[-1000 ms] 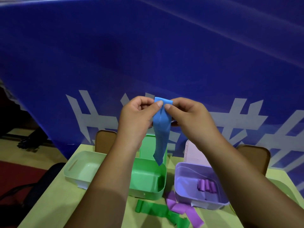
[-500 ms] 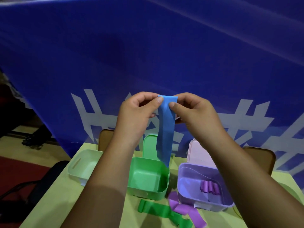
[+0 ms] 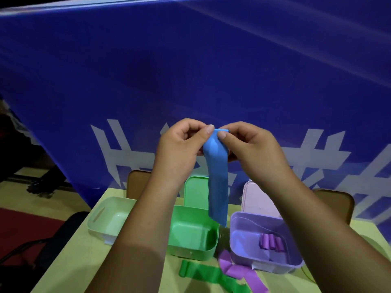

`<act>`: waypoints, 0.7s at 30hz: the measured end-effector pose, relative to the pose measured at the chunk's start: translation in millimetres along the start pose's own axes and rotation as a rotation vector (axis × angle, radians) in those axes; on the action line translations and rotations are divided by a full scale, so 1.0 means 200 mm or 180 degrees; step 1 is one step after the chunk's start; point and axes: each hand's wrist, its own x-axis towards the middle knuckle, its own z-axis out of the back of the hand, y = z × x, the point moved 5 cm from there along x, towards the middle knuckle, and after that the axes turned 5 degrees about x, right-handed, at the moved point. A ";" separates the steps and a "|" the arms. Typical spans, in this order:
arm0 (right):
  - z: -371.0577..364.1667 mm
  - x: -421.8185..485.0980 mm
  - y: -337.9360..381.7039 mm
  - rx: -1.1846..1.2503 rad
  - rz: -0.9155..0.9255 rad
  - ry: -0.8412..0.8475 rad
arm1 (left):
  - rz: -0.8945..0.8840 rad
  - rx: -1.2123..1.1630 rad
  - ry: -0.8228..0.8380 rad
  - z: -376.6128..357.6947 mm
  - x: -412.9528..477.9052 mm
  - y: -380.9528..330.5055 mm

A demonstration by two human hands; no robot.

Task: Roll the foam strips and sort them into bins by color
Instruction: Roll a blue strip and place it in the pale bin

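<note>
A blue foam strip point(image 3: 218, 187) hangs in the air above the table. My left hand point(image 3: 179, 149) and my right hand point(image 3: 251, 149) both pinch its top end between thumb and fingers. Below stand three bins: a pale white-green bin point(image 3: 99, 216) at left, a green bin point(image 3: 209, 244) in the middle, a purple bin point(image 3: 239, 235) at right. Several rolled purple strips point(image 3: 271, 242) lie in the purple bin. A loose green strip point(image 3: 203, 275) and a loose purple strip point(image 3: 239, 271) lie on the table in front of the bins.
The yellow-green table point(image 3: 80, 261) backs onto a blue banner point(image 3: 190, 70) with white characters. A green lid point(image 3: 195, 191) and a pink lid point(image 3: 256, 199) stand up behind their bins. Brown chair backs point(image 3: 336, 204) show behind the table; a dark chair point(image 3: 63, 233) stands at left.
Both hands keep their pinch on the strip's top end. The strip has shifted a little and its top now looks bunched between the thumbs.
</note>
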 end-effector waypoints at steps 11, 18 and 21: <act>0.01 -0.01 -0.02 0.0060 0.0044 -0.0206 | 0.0178 -0.0103 0.0064 -0.02 -0.01 0.01; 0.01 -0.03 -0.07 0.0235 -0.0147 -0.0173 | 0.0163 0.0173 0.0127 -0.01 -0.04 0.01; 0.02 -0.04 -0.08 0.0233 -0.0201 -0.0104 | 0.0261 0.0270 0.0123 -0.02 -0.06 0.02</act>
